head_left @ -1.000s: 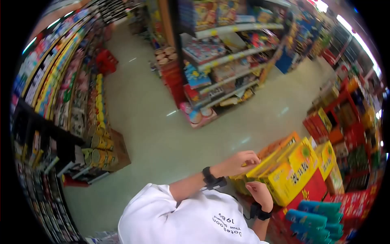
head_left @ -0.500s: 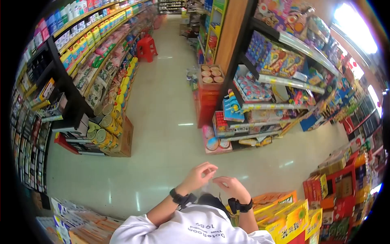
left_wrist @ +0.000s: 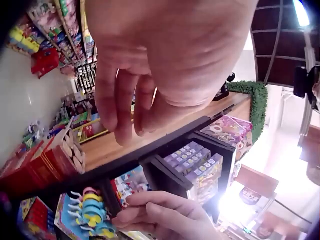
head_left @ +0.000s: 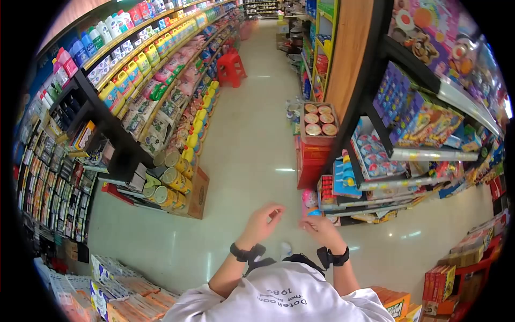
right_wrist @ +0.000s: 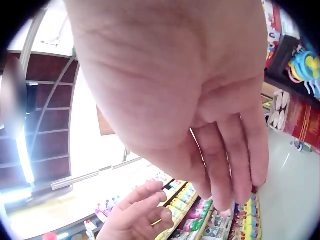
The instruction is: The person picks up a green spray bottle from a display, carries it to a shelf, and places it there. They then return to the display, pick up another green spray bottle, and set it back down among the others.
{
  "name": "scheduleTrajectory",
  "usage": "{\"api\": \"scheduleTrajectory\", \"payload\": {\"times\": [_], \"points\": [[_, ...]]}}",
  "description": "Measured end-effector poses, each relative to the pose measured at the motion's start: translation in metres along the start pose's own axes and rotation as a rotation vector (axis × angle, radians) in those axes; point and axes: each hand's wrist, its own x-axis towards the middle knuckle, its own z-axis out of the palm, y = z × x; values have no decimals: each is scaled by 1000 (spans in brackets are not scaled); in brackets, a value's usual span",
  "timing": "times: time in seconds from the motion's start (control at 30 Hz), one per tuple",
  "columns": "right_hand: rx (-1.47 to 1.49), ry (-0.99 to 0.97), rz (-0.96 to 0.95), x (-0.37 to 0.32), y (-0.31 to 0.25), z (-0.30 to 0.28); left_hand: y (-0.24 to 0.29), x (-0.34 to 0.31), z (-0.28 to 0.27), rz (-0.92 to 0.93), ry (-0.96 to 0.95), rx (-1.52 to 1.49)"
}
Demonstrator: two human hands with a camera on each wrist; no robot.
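Observation:
In the head view my left hand hovers in front of the body over the aisle floor, fingers relaxed and slightly bent. My right hand hangs just to its right, a small gap between the two, its fingers loose as well. Neither palm has anything in it: the left wrist view shows the left hand with its fingers trailing down, and the right wrist view shows the right hand with long, nearly straight fingers. Black bands with small cameras circle both wrists.
Shelves of bottles line the left side, ending at yellow cans by a cardboard box. A red stool stands up the aisle. Toy shelves rise at right beside a carton of round tubs. Stacked packets lie low at left.
Both hands have come away from the yellow boxes at the right and now hang in front of the body. The view has turned right, toward the aisle and toy shelves.

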Motion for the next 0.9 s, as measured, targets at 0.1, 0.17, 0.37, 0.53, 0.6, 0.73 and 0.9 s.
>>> {"api": "scheduleTrajectory", "payload": {"times": [0.1, 0.17, 0.37, 0.53, 0.6, 0.73, 0.9], "points": [[-30, -31, -31, 52, 5, -19, 0, 37, -12, -70, 47, 22], [-3, -31, -76, 86, 17, -23, -15, 53, -17, -82, 78, 12], [153, 49, -1, 172, 28, -26, -67, 104, -35, -184, 99, 31], [239, 163, 33, 262, 45, -21, -118, 178, -73, -155, 117, 38], [165, 163, 7, 304, 56, -22, -145, 209, -89, -144, 119, 37], [181, 202, 83, 385, 63, -21, -183, 288, -134, -123, 87, 21], [79, 277, -48, 484, 49, -34, -231, 372, -190, -130, 54, -44]]}}
